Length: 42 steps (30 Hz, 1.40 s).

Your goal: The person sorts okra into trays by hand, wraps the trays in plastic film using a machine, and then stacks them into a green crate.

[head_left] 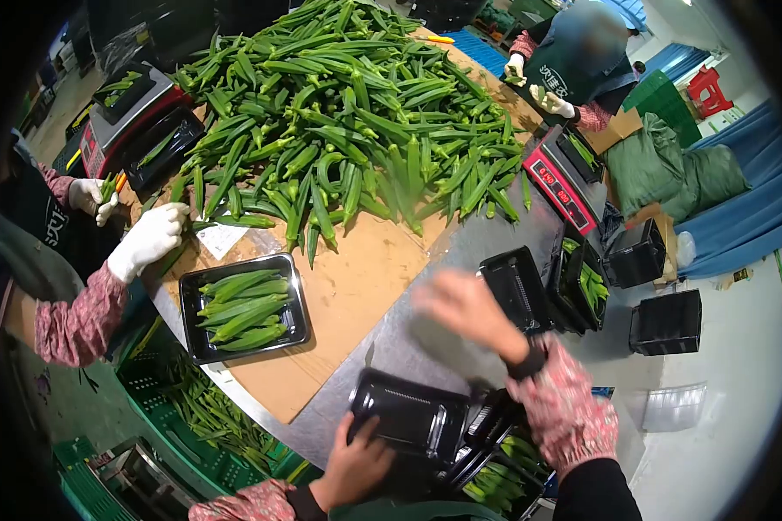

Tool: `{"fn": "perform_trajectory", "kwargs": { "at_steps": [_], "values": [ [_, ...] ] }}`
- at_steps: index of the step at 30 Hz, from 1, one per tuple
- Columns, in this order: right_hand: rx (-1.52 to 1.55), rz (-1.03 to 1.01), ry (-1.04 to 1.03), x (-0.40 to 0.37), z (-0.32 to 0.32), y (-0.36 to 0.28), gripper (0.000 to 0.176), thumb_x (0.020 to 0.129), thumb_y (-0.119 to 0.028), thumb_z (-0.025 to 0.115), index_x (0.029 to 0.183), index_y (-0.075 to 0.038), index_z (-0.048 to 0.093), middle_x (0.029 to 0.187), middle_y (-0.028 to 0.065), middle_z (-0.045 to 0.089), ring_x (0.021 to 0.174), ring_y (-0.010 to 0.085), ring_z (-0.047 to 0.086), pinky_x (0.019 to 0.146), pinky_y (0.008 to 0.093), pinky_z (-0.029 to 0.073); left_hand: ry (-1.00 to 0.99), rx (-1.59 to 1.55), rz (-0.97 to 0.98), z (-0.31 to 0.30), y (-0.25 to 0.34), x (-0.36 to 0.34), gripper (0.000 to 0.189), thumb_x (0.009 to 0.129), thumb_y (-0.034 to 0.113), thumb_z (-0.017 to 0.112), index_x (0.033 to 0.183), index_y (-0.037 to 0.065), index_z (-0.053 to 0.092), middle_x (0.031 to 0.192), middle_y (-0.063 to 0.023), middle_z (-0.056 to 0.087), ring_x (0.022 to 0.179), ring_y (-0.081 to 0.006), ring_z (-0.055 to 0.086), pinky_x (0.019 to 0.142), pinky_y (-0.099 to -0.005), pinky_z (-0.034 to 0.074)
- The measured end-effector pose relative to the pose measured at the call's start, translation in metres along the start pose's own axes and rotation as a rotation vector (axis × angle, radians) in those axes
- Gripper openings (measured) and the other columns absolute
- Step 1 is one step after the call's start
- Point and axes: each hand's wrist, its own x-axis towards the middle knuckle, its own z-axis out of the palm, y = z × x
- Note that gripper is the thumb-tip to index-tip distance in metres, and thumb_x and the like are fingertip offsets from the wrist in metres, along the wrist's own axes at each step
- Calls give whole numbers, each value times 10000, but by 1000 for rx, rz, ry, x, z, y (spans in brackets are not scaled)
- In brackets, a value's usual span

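Observation:
My left hand grips the near left edge of an empty black plastic tray, tilted at the table's front edge. My right hand is smeared by motion above the bare metal tabletop, so its fingers cannot be made out. Just right of it lies another empty black tray. A large heap of okra covers the far part of the table. On the cardboard to the left sits a black tray of okra laid in a row.
Red digital scales stand at the right, with okra-filled trays nearby. A co-worker's gloved hand reaches in from the left; another person works at the far right. Green crates of okra sit below the table's left edge.

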Motion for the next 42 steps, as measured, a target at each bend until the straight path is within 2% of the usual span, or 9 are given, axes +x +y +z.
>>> {"fn": "perform_trajectory", "kwargs": {
  "at_steps": [3, 6, 11, 17, 21, 24, 32, 34, 42],
  "values": [
    [-187, 274, 340, 98, 21, 62, 323, 895, -323, 617, 955, -7, 590, 817, 195, 637, 730, 352, 622, 635, 430, 479, -1, -81, -6, -21, 6, 8, 153, 744, 215, 675, 840, 99, 651, 881, -68, 616, 1082, -306, 581, 963, -543, 422],
    [-409, 456, 394, 143, 41, 99, 379, 911, -348, 590, 989, 14, 511, 836, 237, 648, 795, 406, 644, 682, 495, 501, -144, -227, 48, -21, -8, 15, 476, 930, 509, 550, 1228, 140, 584, 1265, -99, 560, 1193, -324, 473, 1028, -524, 336],
    [-457, 469, 307, 141, 44, 120, 378, 893, -335, 612, 1005, 6, 493, 716, 212, 656, 685, 431, 645, 612, 505, 516, 275, -374, -99, -59, -46, 80, 213, 785, 152, 740, 959, 50, 672, 853, -131, 672, 715, -302, 645, 625, -368, 511],
    [50, 585, 645, 75, -4, 154, 295, 858, -262, 619, 995, -19, 525, 733, 214, 652, 707, 379, 658, 644, 451, 503, 443, -741, -525, -36, -103, 213, 201, 939, 217, 550, 924, 36, 636, 796, -175, 638, 707, -378, 611, 626, -443, 472],
    [86, 835, 603, 55, -18, 241, 411, 811, -318, 678, 1014, 6, 527, 836, 199, 669, 778, 334, 664, 705, 420, 498, 633, -474, -420, 16, -145, 303, 169, 899, 194, 582, 920, 29, 611, 856, -154, 628, 820, -362, 608, 678, -453, 473],
    [219, 815, 600, 72, -5, 256, 397, 810, -282, 691, 1018, 8, 515, 774, 115, 628, 627, 216, 616, 543, 337, 475, 756, -153, -257, 40, -160, 352, 202, 875, 162, 603, 1007, 10, 598, 879, -134, 620, 867, -338, 599, 709, -441, 489],
    [719, 845, 566, 68, -30, 200, 262, 824, -191, 628, 978, 11, 565, 731, 100, 630, 457, 205, 574, 373, 284, 408, 505, 117, -230, 51, -183, 417, 311, 824, 199, 665, 1049, 13, 558, 836, -147, 623, 851, -359, 592, 707, -455, 504],
    [942, 853, 572, 54, -51, 187, 183, 851, -180, 600, 902, -26, 516, 786, 128, 631, 621, 201, 643, 430, 293, 461, 476, 77, -238, 55, -187, 415, 308, 828, 199, 660, 1049, 10, 558, 825, -160, 630, 828, -362, 600, 704, -459, 503],
    [1073, 674, 513, 63, -43, 179, 229, 848, -163, 633, 995, 2, 573, 863, 136, 654, 830, 304, 679, 643, 403, 538, 425, -1632, -465, 13, -146, 300, 265, 950, 192, 574, 1164, 43, 525, 1015, -81, 650, 904, -165, 628, 736, -330, 521]
  ]
}}
